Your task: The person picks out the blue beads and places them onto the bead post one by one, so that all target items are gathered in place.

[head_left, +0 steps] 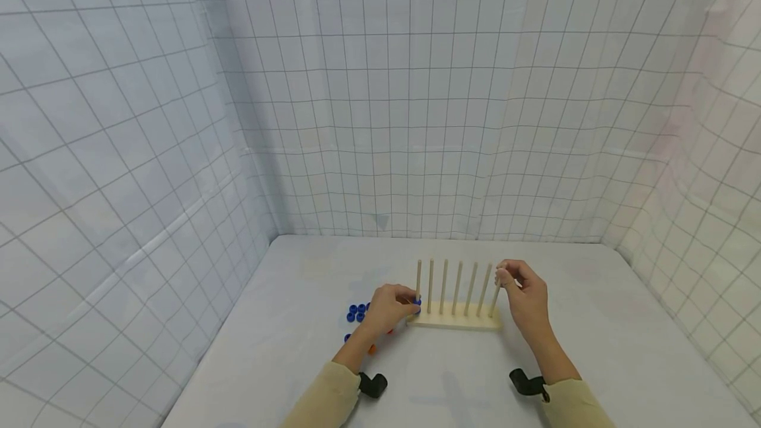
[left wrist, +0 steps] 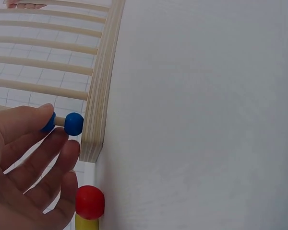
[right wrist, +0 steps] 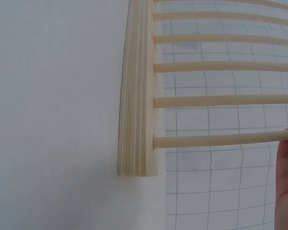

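A wooden rack stands on the table, with a flat base [head_left: 454, 325] and several upright pegs. My left hand [head_left: 386, 309] is at the leftmost peg, where its thumb and fingers pinch a blue bead [left wrist: 49, 122] threaded on that peg. Below it, a second blue bead [left wrist: 74, 124] sits against the base. At the far end, my right hand [head_left: 526, 292] grips the rightmost peg [right wrist: 221, 140] near its top between thumb and fingers. Beside the rack's left end, close to my left fingers, lie a red bead [left wrist: 90, 202] and a yellow bead [left wrist: 88, 224].
Several loose blue beads [head_left: 353, 309] lie on the white table [head_left: 452, 382] left of my left hand. An orange bead [head_left: 372, 349] shows beside my left forearm, which hides part of this group. Gridded white curtains [head_left: 416, 117] enclose the table at the back and sides.
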`<action>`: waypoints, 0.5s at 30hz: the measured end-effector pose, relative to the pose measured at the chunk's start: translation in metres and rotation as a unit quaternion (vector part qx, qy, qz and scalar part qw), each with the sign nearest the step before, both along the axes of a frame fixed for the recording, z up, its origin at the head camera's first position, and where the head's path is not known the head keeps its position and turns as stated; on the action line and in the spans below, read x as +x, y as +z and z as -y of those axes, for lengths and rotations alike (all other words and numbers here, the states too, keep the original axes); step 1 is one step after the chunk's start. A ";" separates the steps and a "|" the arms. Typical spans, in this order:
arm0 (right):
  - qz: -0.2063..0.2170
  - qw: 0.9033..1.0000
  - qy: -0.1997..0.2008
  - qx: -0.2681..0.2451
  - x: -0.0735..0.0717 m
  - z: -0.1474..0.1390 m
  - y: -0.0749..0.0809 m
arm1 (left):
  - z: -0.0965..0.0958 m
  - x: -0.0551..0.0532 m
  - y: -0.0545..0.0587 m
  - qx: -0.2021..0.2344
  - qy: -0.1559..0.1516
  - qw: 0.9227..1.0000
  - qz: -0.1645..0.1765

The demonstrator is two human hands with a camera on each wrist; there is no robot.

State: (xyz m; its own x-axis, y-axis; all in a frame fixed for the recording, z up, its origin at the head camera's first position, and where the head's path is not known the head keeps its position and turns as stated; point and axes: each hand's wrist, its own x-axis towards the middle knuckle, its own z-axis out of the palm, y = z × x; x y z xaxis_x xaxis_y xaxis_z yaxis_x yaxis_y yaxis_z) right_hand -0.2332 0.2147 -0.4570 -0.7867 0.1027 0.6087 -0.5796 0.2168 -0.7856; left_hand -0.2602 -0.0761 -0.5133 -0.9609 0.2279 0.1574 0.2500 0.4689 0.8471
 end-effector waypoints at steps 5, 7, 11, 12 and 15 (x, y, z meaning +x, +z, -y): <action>0.001 1.000 -0.002 -0.001 0.000 0.000 0.000 | 0.000 -0.001 -0.001 -0.009 -0.002 1.000 0.000; -0.001 1.000 -0.004 0.000 0.000 0.000 0.000 | -0.001 -0.001 -0.001 -0.012 -0.003 1.000 0.002; -0.002 1.000 -0.007 0.000 -0.001 0.000 0.000 | -0.002 -0.003 -0.001 -0.021 -0.005 1.000 0.014; 0.000 1.000 -0.008 0.000 -0.001 0.000 0.000 | -0.002 -0.003 0.000 -0.022 -0.008 1.000 0.014; 0.005 1.000 -0.010 -0.001 0.000 0.000 0.000 | -0.002 -0.004 0.001 -0.026 -0.013 0.999 0.018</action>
State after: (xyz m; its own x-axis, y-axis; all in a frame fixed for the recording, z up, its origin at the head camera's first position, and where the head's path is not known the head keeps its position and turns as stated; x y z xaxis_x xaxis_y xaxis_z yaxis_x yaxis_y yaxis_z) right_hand -0.2336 0.2143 -0.4568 -0.7900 0.1190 0.6014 -0.5682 0.2262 -0.7912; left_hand -0.2642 -0.0739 -0.5125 -0.9596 0.2589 0.1098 0.2315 0.5059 0.8309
